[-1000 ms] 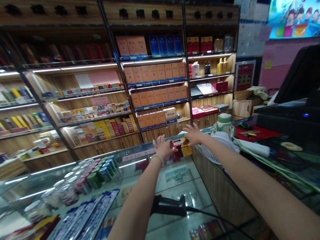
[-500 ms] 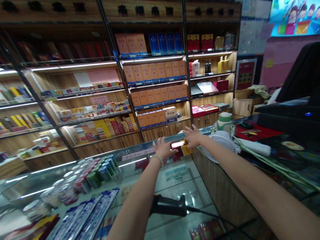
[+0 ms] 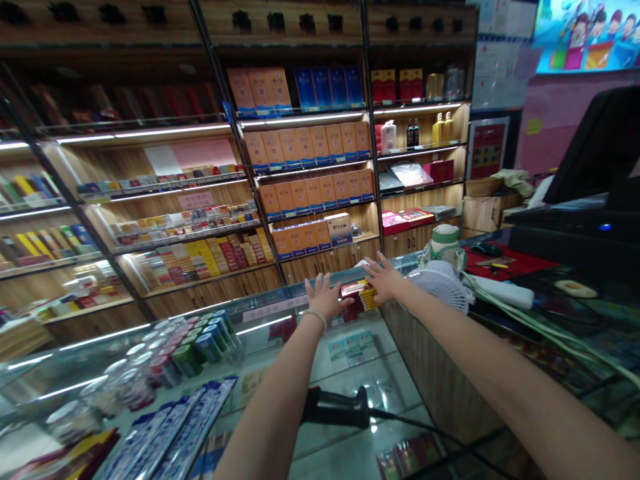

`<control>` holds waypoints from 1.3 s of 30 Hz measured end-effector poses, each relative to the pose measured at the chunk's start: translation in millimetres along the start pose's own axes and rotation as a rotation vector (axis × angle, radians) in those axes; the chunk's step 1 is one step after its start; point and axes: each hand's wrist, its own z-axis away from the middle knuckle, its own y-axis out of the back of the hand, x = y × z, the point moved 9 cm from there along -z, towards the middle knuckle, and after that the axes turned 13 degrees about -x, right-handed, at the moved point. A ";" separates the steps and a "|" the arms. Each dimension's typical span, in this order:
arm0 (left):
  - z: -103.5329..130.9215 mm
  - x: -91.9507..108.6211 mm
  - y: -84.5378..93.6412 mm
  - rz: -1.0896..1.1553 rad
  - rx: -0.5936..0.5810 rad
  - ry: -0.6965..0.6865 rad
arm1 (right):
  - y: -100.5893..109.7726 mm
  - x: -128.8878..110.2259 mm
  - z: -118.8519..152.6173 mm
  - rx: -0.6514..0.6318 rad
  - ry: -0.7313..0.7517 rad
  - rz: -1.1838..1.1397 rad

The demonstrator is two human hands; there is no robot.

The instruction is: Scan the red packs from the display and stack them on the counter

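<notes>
In the head view, a stack of small red-and-yellow packs [image 3: 364, 300] sits on the far part of the glass-topped desk [image 3: 400, 383], between the person's hands. The left hand [image 3: 324, 298] is at its left end, fingers spread apart, thumb toward the packs; the right hand [image 3: 383, 280] is at the other end, its fingers spread too. Neither appears clamped on a single pack.

The packs are already piled in layers. With both hands at the pile, the handling looks unfinished; how much is left cannot be judged.

The hands cover the stack's ends, so the packs cannot be counted, nor can firm contact be told from mere closeness. Glare washes over the top pack. The left forearm hides one end of the black handheld device [image 3: 337, 407], and both arms are cut off by the frame.
</notes>
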 end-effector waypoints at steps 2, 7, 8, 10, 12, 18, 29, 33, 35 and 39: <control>-1.0 0.2 -0.1 -0.010 0.001 -0.002 | 1.2 -1.5 1.5 0.010 -0.007 0.014; -1.7 -0.2 -2.1 -0.024 -0.015 -0.007 | 2.8 -3.0 3.3 0.014 -0.027 0.038; -1.3 -0.1 -2.6 -0.026 -0.020 -0.009 | 3.4 -3.6 4.0 0.012 -0.030 0.042; -0.2 0.2 -3.1 -0.030 -0.027 -0.012 | 5.5 -5.4 6.2 0.010 -0.034 0.047; 1.3 0.8 -2.7 -0.034 -0.028 -0.012 | 8.2 -7.5 9.3 0.001 -0.041 0.056; 9.4 1.8 4.8 -0.039 -0.014 -0.018 | 19.8 -14.1 20.7 -0.016 -0.072 0.080; 71.6 -35.6 45.5 -0.063 0.189 -0.060 | 70.8 -57.0 50.9 0.306 -0.048 -0.027; 103.1 -52.9 57.3 -0.080 0.264 -0.063 | 90.2 -85.1 55.6 0.365 -0.039 -0.042; 119.1 -63.6 61.4 -0.086 0.294 -0.049 | 97.2 -100.4 56.5 0.374 -0.026 -0.050; 149.1 -89.5 64.5 -0.078 0.332 -0.010 | 108.6 -128.7 55.8 0.401 -0.021 -0.073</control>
